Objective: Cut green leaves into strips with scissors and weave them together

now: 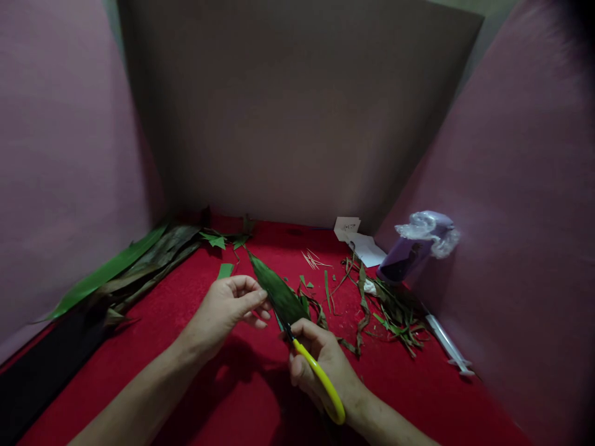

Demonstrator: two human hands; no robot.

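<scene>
My right hand (320, 362) is closed round a pair of scissors with yellow handles (325, 381). The dark blades point up and left, along the lower edge of a green leaf (277, 288). Its narrow tip points away from me to the upper left, and its wide end lies by my right fingertips. On the leaf's left edge my left hand (237, 303) pinches with thumb and forefinger, the other fingers curled. Part of the blades is hidden by the leaf and fingers.
Long leaves (116, 266) lie along the left wall. Toothpicks (315, 259) and leaf scraps (326, 290) are scattered on the red cloth (186, 328). At the right are dried leaf strips (395, 310), a syringe (447, 344), white paper (367, 249) and a purple container (409, 254) with clear plastic.
</scene>
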